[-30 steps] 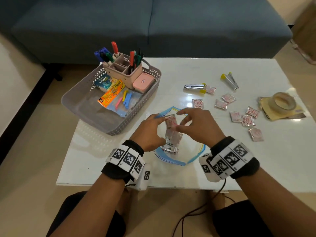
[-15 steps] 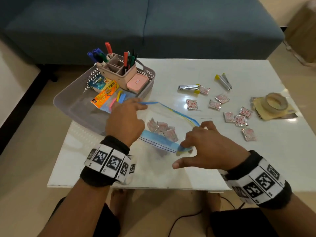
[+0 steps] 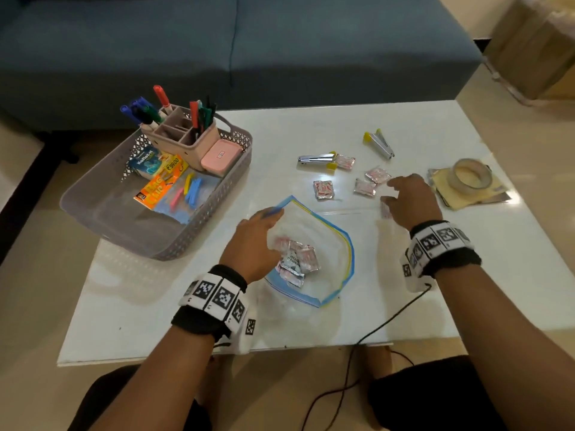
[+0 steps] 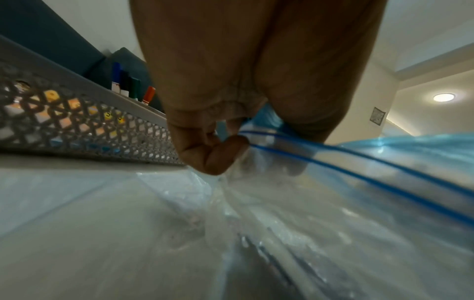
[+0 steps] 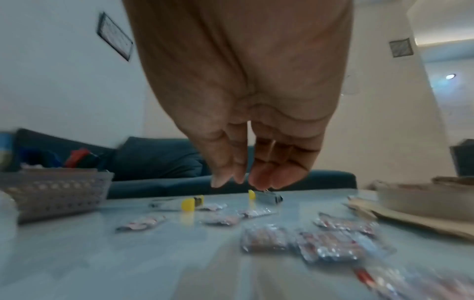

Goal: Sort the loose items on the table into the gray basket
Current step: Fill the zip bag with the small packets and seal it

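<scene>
A clear zip bag (image 3: 326, 241) with a blue and yellow rim lies open on the white table (image 3: 311, 126), holding several foil sachets (image 3: 295, 259). My left hand (image 3: 255, 241) pinches the bag's rim (image 4: 256, 138) near its left corner. My right hand (image 3: 407, 200) hovers, fingers relaxed and empty, over the loose sachets (image 3: 365, 186) on the right (image 5: 264, 239). The gray basket (image 3: 102, 188) stands at the left with a pink pen caddy (image 3: 183, 138), a pink case and clip packs inside.
Two staplers with yellow ends (image 3: 317, 158) (image 3: 378, 143) lie at the back of the table. A tape roll (image 3: 469, 175) sits on yellow papers at the right edge. A blue sofa (image 3: 217, 48) stands behind. A cable hangs from my right wrist.
My right hand let go of the bag's rim and moved right and away to the loose sachets. The left hand still holds the bag, whose mouth now gapes wider.
</scene>
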{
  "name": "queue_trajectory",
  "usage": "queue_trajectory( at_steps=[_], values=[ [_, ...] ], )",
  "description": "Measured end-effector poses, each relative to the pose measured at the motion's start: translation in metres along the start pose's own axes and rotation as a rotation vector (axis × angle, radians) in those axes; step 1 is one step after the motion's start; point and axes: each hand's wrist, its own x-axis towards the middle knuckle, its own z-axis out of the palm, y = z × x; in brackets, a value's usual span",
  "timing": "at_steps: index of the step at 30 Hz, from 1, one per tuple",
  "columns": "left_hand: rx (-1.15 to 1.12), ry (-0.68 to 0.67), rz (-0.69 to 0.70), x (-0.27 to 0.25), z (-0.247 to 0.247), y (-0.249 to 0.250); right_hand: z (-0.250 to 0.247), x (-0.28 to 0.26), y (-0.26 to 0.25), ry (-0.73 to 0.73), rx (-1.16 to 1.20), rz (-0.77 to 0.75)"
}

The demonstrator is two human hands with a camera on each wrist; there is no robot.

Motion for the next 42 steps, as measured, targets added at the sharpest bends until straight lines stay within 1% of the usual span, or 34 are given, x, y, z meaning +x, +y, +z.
queue_trajectory(
  at_steps=[2, 4, 7, 10, 12, 14, 16, 18, 19, 22, 26, 28, 31, 34, 36, 38, 42],
  values=[
    [0.008, -0.016, -0.017, 0.001, 0.003, 0.002, 0.009, 0.009, 0.007, -0.056, -0.082, 0.097],
    [-0.004, -0.018, -0.016, 0.002, 0.004, 0.001, 0.013, 0.012, 0.008, -0.072, -0.096, 0.138],
    [-0.022, -0.012, -0.019, 0.002, 0.001, -0.002, 0.014, 0.017, 0.007, -0.077, -0.114, 0.126],
    [-0.019, 0.002, -0.015, 0.002, -0.001, -0.003, 0.014, 0.018, 0.009, -0.085, -0.075, 0.131],
    [-0.025, 0.005, -0.015, 0.003, -0.002, -0.004, 0.013, 0.019, 0.008, -0.079, -0.009, 0.141],
    [-0.037, 0.009, -0.015, 0.004, -0.001, -0.003, 0.009, 0.024, 0.001, -0.007, 0.115, 0.136],
    [-0.053, 0.017, -0.013, 0.005, 0.0, -0.001, 0.007, 0.036, -0.008, 0.063, 0.253, 0.094],
    [-0.064, 0.021, -0.005, 0.006, 0.002, 0.0, 0.009, 0.048, -0.017, 0.05, 0.309, 0.039],
    [-0.066, 0.021, 0.0, 0.007, 0.002, 0.001, 0.011, 0.052, -0.02, 0.022, 0.286, 0.026],
    [-0.077, 0.01, 0.003, 0.009, 0.004, 0.002, 0.024, 0.06, -0.023, -0.073, 0.087, -0.006],
    [-0.089, 0.004, -0.006, 0.01, 0.002, -0.001, 0.028, 0.058, -0.026, -0.084, -0.05, -0.052],
    [-0.09, 0.006, -0.012, 0.01, -0.001, -0.004, 0.027, 0.055, -0.028, -0.059, -0.042, -0.058],
    [-0.087, 0.027, -0.017, 0.01, -0.006, -0.008, 0.02, 0.046, -0.046, -0.022, 0.16, -0.119],
    [-0.093, 0.054, -0.029, 0.011, -0.009, -0.009, 0.026, 0.04, -0.077, -0.083, 0.266, -0.172],
    [-0.096, 0.061, -0.035, 0.012, -0.009, -0.009, 0.041, 0.036, -0.088, -0.147, 0.25, -0.149],
    [-0.1, 0.059, -0.035, 0.013, -0.006, -0.007, 0.053, 0.034, -0.091, -0.202, 0.165, -0.117],
    [-0.099, 0.058, -0.028, 0.014, -0.004, -0.004, 0.055, 0.034, -0.091, -0.246, 0.018, -0.126]
  ],
)
